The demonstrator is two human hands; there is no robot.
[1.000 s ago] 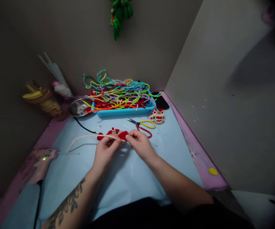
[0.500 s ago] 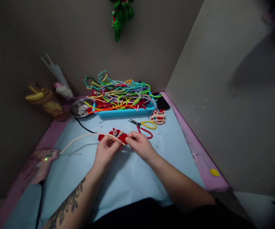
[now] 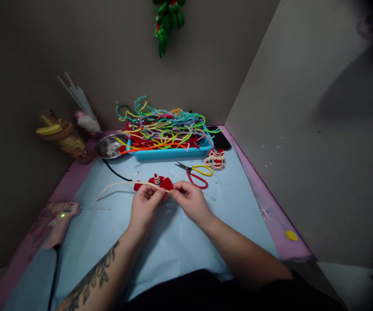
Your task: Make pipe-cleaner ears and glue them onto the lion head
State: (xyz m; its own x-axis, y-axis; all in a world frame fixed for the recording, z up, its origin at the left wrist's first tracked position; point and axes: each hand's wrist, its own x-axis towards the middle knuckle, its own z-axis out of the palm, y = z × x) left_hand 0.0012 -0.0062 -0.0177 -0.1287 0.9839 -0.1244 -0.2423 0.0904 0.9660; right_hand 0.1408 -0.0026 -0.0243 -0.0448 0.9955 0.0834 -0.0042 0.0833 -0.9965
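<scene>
A long cream pipe cleaner (image 3: 118,185) runs from between my hands out to the left, its far end bent down toward the table. My left hand (image 3: 146,203) is closed, pinching the pipe cleaner between thumb and fingers. My right hand (image 3: 188,198) is closed too, pinching near its right end. Just behind my fingers is a red fuzzy piece (image 3: 166,184) with a small cream-and-red striped cone (image 3: 157,179) beside it; my fingers hide its lower part. Scissors (image 3: 194,172) with one yellow and one red handle lie open beyond my right hand.
A blue basket (image 3: 173,153) piled with colourful pipe cleaners stands at the back. Left of it sits a metal bowl (image 3: 112,147). A pink glue gun (image 3: 61,222) with a green light lies at left. A cream-and-red lion-like piece (image 3: 215,160) and a black phone (image 3: 220,140) lie at back right.
The pipe cleaner has shifted right through my hands, its left end drawn away from the glue gun. My right fingers have moved from the red piece down to the pipe cleaner.
</scene>
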